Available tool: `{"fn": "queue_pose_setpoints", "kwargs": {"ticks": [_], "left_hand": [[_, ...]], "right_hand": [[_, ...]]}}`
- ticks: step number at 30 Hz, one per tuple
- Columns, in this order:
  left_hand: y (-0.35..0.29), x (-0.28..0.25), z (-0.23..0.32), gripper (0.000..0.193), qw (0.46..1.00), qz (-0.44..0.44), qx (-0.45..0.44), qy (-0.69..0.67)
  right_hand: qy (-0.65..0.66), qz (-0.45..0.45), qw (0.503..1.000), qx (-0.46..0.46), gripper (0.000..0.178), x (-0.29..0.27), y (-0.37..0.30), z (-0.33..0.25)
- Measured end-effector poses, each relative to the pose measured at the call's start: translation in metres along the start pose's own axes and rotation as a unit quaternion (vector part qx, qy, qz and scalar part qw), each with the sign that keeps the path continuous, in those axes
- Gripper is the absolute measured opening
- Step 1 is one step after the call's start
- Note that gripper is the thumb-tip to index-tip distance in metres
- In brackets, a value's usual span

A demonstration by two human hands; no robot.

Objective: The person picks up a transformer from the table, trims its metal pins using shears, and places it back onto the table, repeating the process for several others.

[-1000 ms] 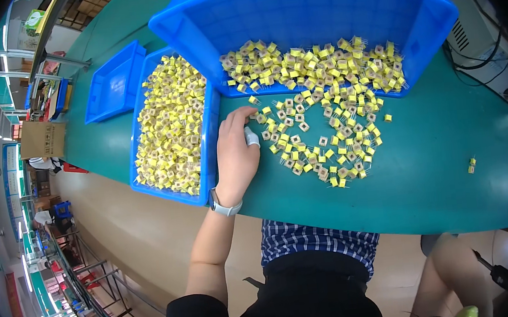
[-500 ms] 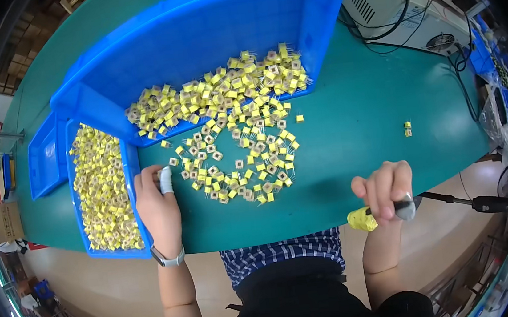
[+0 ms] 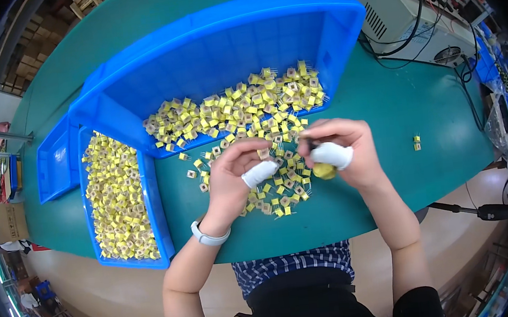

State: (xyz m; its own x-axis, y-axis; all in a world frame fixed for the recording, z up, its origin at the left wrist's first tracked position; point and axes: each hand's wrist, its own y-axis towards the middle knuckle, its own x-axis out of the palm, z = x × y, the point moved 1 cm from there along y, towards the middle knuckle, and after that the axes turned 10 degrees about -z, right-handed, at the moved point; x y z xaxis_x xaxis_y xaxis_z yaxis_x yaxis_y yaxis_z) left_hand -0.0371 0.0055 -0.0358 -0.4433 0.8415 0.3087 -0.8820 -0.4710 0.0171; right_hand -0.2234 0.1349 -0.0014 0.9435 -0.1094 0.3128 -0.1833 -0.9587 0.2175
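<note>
My left hand [image 3: 234, 176], with a white thumb cover, is closed in a pinch above the pile. A small transformer with a square opening [image 3: 263, 154] shows between its thumb and forefinger. Across from it, my right hand [image 3: 349, 151] is wrapped round a tool with a yellow, bulky handle [image 3: 324, 171]. A dark part of that tool shows by the fingers, and its kind is hidden. White covering is also on my right thumb. Beneath both hands lie loose yellow transformers [image 3: 285, 201] with thin pins, spread on the green table [image 3: 430, 183].
A large blue bin [image 3: 211, 45] lies tipped on its side, with more transformers spilling out. To the left stand a full blue tray [image 3: 155, 218] and another blue tray [image 3: 56, 160]. Two transformers [image 3: 417, 142] sit apart at right, near a grey instrument [image 3: 420, 29] with cables.
My left hand has moved right from beside the full tray to the pile and now pinches a transformer. The right hand has come left and up with the tool. The view has shifted slightly.
</note>
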Motion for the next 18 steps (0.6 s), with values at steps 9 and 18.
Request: {"fn": "queue_pose_setpoints", "kwargs": {"ticks": [9, 18], "left_hand": [[-0.012, -0.007, 0.000, 0.046, 0.997, -0.031, -0.056, -0.045], [-0.012, -0.012, -0.008, 0.041, 0.998, -0.031, 0.063, -0.009]], "right_hand": [[-0.456, -0.010, 0.878, -0.145, 0.033, 0.006, -0.009, 0.024], [-0.385, -0.040, 0.918, -0.085, 0.032, 0.020, -0.022, 0.048]]}}
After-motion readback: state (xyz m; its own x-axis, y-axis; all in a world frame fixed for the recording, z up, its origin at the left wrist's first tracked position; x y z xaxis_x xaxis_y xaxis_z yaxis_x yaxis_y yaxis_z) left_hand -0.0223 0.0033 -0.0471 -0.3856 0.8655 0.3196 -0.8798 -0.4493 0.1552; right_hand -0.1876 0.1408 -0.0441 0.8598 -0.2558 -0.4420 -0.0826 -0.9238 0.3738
